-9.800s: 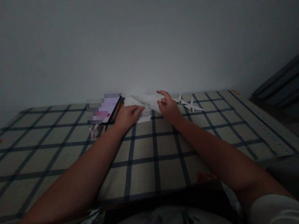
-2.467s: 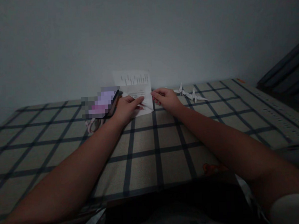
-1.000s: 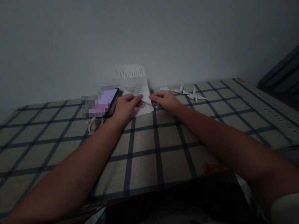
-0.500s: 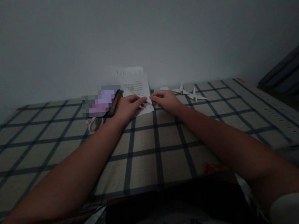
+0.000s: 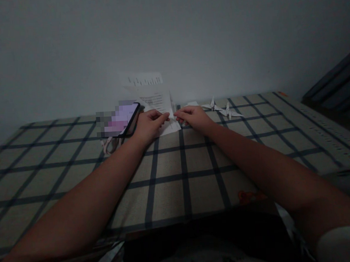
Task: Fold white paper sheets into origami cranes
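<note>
Paper first: a white printed sheet (image 5: 157,104) stands half lifted at the far edge of the checked tablecloth (image 5: 172,186), its upper part leaning back toward the wall and its lower edge lying on the cloth. I see the left hand (image 5: 147,125) and the right hand (image 5: 194,118) meeting at that lower edge, thumb and forefinger of each pinching the paper close together, the other fingers curled under. I judge this to be a fold being set at a corner (the light is dim, so I cannot make out the crease itself). The next move, as I read it, calls for keeping both pinches level and pressing the fold flat along the cloth. Just left of the left hand lies a phone (image 5: 124,120), lit, with a pale cord (image 5: 108,145) beside it. Right of the right hand, two small folded paper cranes (image 5: 222,109) rest near the wall.
</note>
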The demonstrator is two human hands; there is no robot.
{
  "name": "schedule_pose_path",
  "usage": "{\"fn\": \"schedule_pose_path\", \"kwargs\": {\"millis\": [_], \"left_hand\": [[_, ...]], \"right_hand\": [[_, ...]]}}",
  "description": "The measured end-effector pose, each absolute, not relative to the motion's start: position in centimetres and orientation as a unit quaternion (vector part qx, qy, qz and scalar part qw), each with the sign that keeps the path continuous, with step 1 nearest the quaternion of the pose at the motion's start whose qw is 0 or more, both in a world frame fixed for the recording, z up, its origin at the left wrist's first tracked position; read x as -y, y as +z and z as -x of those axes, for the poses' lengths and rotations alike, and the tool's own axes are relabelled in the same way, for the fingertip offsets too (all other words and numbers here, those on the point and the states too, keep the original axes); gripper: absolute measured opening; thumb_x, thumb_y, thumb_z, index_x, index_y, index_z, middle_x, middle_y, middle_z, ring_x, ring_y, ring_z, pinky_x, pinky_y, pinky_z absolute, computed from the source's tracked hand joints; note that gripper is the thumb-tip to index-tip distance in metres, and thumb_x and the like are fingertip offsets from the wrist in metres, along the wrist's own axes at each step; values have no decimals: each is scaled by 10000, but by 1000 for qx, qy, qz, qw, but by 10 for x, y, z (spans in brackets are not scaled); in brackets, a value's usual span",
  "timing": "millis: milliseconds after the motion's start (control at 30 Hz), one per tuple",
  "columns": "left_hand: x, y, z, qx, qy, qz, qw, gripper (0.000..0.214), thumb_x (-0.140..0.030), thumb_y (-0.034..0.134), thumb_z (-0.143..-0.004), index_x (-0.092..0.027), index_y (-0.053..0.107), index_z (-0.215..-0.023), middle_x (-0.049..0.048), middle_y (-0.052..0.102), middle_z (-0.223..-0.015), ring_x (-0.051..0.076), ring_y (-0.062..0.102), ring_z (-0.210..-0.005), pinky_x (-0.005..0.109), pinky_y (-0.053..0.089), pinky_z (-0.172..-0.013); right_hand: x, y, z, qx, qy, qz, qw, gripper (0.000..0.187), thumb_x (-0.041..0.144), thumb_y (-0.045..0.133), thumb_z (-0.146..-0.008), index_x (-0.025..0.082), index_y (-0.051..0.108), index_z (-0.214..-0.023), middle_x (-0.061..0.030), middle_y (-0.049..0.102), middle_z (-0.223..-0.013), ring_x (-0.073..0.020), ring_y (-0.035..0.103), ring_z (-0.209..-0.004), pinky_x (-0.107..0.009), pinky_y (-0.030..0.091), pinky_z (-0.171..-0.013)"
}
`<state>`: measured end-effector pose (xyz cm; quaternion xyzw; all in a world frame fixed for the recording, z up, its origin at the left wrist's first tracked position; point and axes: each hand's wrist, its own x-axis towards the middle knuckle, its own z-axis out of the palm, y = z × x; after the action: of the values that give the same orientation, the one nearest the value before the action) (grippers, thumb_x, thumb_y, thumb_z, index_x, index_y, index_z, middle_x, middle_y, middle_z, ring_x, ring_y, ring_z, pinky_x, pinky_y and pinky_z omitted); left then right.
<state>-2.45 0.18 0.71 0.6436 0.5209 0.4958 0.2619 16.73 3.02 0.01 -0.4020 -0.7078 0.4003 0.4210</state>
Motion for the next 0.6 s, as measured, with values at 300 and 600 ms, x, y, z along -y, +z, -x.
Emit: {"fn": "schedule_pose_path", "kwargs": {"millis": [300, 600], "left_hand": [[-3, 6, 25, -518, 497, -648, 256, 239, -381, 709, -769, -155, 713, -692, 1, 630, -594, 112, 500, -559, 244, 385, -574], [-2, 8, 24, -508, 495, -644, 287, 228, -363, 713, -750, -152, 700, -666, 3, 638, -604, 107, 497, -560, 239, 401, -579]], "right_hand": [[-25, 4, -166, 710, 426, 387, 405, 260, 370, 674, -810, 126, 716, -889, -32, 680, -754, -113, 558, -671, -248, 446, -637], [-25, 3, -167, 749, 369, 387, 392, 264, 367, 627, -825, 116, 711, -824, -27, 651, -714, -121, 542, -667, -266, 407, -641]]}}
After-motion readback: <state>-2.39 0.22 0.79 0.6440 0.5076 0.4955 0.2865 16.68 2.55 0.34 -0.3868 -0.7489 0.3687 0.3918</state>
